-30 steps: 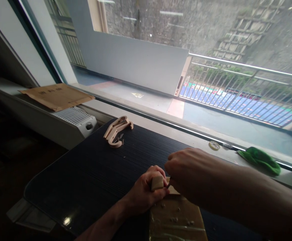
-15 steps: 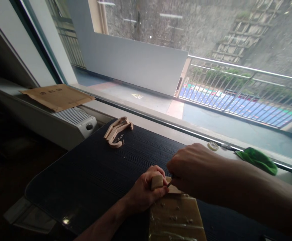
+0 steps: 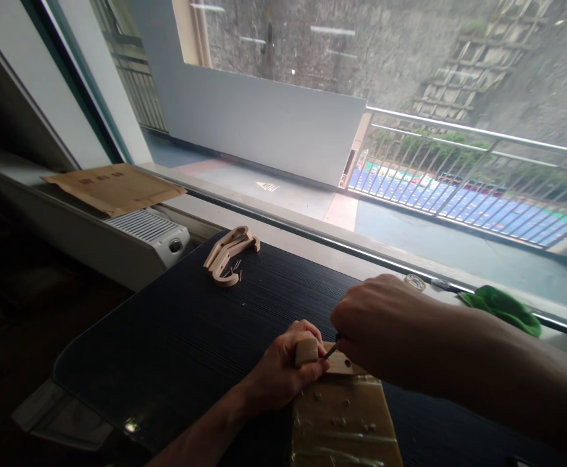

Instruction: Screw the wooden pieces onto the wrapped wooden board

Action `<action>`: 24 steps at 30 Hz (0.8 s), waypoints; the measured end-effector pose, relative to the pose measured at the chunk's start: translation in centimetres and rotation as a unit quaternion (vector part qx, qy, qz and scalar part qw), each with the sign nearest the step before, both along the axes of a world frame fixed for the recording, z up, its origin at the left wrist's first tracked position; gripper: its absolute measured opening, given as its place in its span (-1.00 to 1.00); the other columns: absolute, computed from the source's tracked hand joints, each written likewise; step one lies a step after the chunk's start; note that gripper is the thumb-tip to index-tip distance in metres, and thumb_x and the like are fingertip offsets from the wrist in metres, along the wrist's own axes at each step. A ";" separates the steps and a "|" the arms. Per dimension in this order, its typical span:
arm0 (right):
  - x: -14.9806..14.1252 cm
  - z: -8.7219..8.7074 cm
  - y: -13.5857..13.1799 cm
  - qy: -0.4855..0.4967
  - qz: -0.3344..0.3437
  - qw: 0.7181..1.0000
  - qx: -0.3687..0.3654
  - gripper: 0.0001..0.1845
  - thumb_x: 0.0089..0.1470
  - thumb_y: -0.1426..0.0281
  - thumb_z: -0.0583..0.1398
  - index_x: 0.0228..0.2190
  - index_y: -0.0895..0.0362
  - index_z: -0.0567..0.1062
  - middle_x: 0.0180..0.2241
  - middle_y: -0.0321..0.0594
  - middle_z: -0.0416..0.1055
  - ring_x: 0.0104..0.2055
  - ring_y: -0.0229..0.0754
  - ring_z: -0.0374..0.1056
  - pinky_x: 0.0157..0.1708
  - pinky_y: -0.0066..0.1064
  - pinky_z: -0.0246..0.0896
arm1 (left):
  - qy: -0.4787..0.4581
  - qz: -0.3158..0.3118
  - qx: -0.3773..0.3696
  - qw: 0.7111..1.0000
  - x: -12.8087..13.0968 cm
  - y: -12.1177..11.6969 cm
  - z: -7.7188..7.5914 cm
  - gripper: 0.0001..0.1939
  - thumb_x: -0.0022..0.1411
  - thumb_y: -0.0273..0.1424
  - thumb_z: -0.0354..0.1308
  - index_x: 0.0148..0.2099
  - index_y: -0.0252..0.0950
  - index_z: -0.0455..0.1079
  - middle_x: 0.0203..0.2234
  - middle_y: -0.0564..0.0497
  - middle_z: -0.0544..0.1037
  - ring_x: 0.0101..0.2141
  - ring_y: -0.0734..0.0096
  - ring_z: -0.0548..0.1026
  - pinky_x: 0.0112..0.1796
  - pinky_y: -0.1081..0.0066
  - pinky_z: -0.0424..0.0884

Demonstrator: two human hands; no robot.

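My left hand (image 3: 278,370) is closed around a pale wooden hook (image 3: 306,351) whose squared end sticks up between thumb and fingers. Its flat part, with a dark hole, lies at the far end of a tape-wrapped brown box (image 3: 342,447). In my right hand (image 3: 373,318), closed from above, is a screwdriver (image 3: 331,351); only its thin metal shaft and a bit of dark handle show. The shaft slants down to my left fingertips, which hide its tip. Several small pale bits lie on top of the box.
More wooden hooks (image 3: 229,253) lie at the dark table's (image 3: 167,337) far edge, with several screws (image 3: 235,267) beside them. On the sill are a tape roll (image 3: 414,282) and a green cloth (image 3: 502,310). A brown paper envelope (image 3: 115,188) rests on the left ledge. Window glass stands beyond.
My right hand has shifted slightly right and away from my left, tilting the screwdriver and uncovering more of its shaft and the hook's hole. My left hand keeps its hold.
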State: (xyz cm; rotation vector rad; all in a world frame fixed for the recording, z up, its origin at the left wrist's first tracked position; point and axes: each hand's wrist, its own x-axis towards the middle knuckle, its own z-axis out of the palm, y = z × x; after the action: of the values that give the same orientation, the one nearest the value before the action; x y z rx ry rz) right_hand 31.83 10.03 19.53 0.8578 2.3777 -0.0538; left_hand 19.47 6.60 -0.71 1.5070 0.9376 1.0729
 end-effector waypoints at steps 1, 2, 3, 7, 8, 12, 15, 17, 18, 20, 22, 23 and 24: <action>-0.2 0.2 -0.1 0.001 -0.003 1.000 -0.001 -0.91 0.02 0.50 0.20 -0.47 0.17 0.52 -0.54 -0.27 0.40 -0.56 -0.29 0.24 -0.62 -0.47 -0.12 | 0.003 -0.001 -0.004 1.000 0.0 0.0 0.1 -0.91 0.09 -0.43 0.22 -0.40 -0.33 0.37 -0.29 -0.01 0.38 -0.28 0.41 0.37 -0.25 0.45 0.33; -0.4 0.4 -0.3 0.002 -0.004 1.000 -0.003 -0.92 0.02 0.52 0.20 -0.43 0.17 0.52 -0.49 -0.25 0.43 -0.53 -0.29 0.26 -0.61 -0.47 -0.09 | 0.004 -0.003 -0.007 1.000 0.0 0.0 0.2 -0.90 0.10 -0.43 0.22 -0.40 -0.33 0.37 -0.29 -0.01 0.39 -0.27 0.40 0.37 -0.25 0.45 0.33; -0.6 0.6 -0.4 0.004 -0.004 1.000 -0.005 -0.90 0.01 0.54 0.20 -0.40 0.17 0.53 -0.44 -0.25 0.44 -0.51 -0.29 0.27 -0.59 -0.47 -0.06 | 0.002 -0.003 -0.008 1.000 0.0 0.0 0.3 -0.90 0.10 -0.42 0.22 -0.40 -0.32 0.36 -0.29 0.00 0.39 -0.26 0.40 0.37 -0.24 0.45 0.33; -1.2 0.8 -0.4 -0.002 0.012 1.000 -0.015 -0.87 0.01 0.59 0.18 -0.44 0.18 0.51 -0.39 -0.25 0.45 -0.48 -0.30 0.28 -0.57 -0.47 -0.02 | -0.013 0.001 -0.010 1.000 0.0 -0.1 0.5 -0.87 0.07 -0.41 0.21 -0.43 -0.32 0.32 -0.31 0.01 0.38 -0.27 0.39 0.36 -0.21 0.43 0.33; -1.2 0.7 -0.3 -0.005 0.015 1.000 -0.013 -0.87 0.01 0.60 0.17 -0.44 0.19 0.51 -0.40 -0.25 0.45 -0.48 -0.29 0.29 -0.58 -0.47 -0.03 | -0.012 0.003 -0.011 1.000 0.0 -0.1 0.5 -0.87 0.07 -0.42 0.22 -0.43 -0.32 0.31 -0.31 0.01 0.38 -0.27 0.39 0.36 -0.21 0.42 0.33; -1.0 0.4 0.0 -0.031 0.004 1.000 -0.003 -0.88 0.02 0.56 0.18 -0.49 0.19 0.51 -0.51 -0.26 0.42 -0.52 -0.30 0.27 -0.60 -0.47 -0.10 | -0.005 0.003 -0.010 1.000 0.1 -0.1 0.5 -0.90 0.09 -0.42 0.21 -0.41 -0.33 0.35 -0.29 -0.03 0.39 -0.25 0.37 0.37 -0.18 0.39 0.33; -0.8 0.3 0.1 -0.028 -0.003 1.000 0.000 -0.85 0.03 0.53 0.18 -0.53 0.18 0.51 -0.62 -0.28 0.34 -0.58 -0.31 0.21 -0.62 -0.47 -0.12 | -0.002 -0.004 -0.005 1.000 0.1 -0.1 0.4 -0.89 0.10 -0.42 0.20 -0.43 -0.34 0.36 -0.27 -0.06 0.40 -0.25 0.35 0.38 -0.20 0.39 0.33; -0.7 0.4 0.0 -0.010 -0.007 1.000 -0.006 -0.88 0.01 0.54 0.18 -0.46 0.18 0.53 -0.57 -0.27 0.38 -0.55 -0.30 0.23 -0.60 -0.47 -0.08 | 0.001 -0.004 -0.006 1.000 0.0 0.0 0.4 -0.88 0.10 -0.42 0.21 -0.44 -0.34 0.36 -0.27 -0.06 0.40 -0.27 0.37 0.38 -0.23 0.40 0.34; -0.6 0.5 0.0 0.002 -0.007 1.000 -0.013 -0.88 0.00 0.56 0.18 -0.43 0.18 0.54 -0.51 -0.26 0.41 -0.53 -0.30 0.24 -0.58 -0.47 -0.05 | 0.003 -0.003 -0.007 1.000 0.0 0.0 0.4 -0.87 0.10 -0.42 0.21 -0.44 -0.34 0.36 -0.27 -0.05 0.39 -0.28 0.38 0.38 -0.24 0.42 0.34; -0.4 0.6 0.1 0.027 0.002 0.999 -0.033 -0.85 -0.02 0.58 0.17 -0.39 0.18 0.54 -0.43 -0.24 0.44 -0.49 -0.31 0.26 -0.55 -0.47 0.00 | 0.007 -0.001 -0.009 1.000 0.0 0.0 0.4 -0.87 0.09 -0.41 0.22 -0.44 -0.33 0.35 -0.29 -0.03 0.39 -0.30 0.40 0.37 -0.26 0.44 0.34; -0.3 0.4 0.3 0.048 0.019 0.997 -0.052 -0.85 -0.03 0.59 0.17 -0.43 0.19 0.53 -0.42 -0.24 0.44 -0.50 -0.34 0.24 -0.54 -0.48 0.01 | 0.008 0.000 -0.009 1.000 -0.1 -0.1 0.5 -0.86 0.09 -0.41 0.22 -0.44 -0.33 0.34 -0.30 -0.01 0.39 -0.29 0.41 0.37 -0.26 0.45 0.34; -0.2 0.3 0.5 0.055 0.029 0.996 -0.057 -0.87 -0.05 0.59 0.17 -0.46 0.20 0.52 -0.44 -0.24 0.44 -0.51 -0.35 0.23 -0.54 -0.49 0.01 | 0.008 -0.001 -0.009 1.000 -0.1 -0.1 0.5 -0.86 0.09 -0.42 0.22 -0.44 -0.33 0.34 -0.30 -0.01 0.39 -0.29 0.41 0.37 -0.26 0.45 0.34; -0.1 0.1 0.7 0.058 0.040 0.996 -0.059 -0.89 -0.06 0.59 0.18 -0.49 0.21 0.51 -0.47 -0.25 0.43 -0.52 -0.36 0.21 -0.54 -0.49 -0.01 | 0.009 -0.001 -0.008 1.000 -0.1 -0.1 0.5 -0.87 0.09 -0.42 0.22 -0.44 -0.33 0.34 -0.30 -0.01 0.39 -0.29 0.41 0.37 -0.26 0.45 0.34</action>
State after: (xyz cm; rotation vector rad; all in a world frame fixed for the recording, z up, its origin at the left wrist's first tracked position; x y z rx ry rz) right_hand 31.76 10.71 19.59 0.7204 2.4866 -0.2156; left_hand 19.41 6.53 -0.17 1.5065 0.9549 1.0504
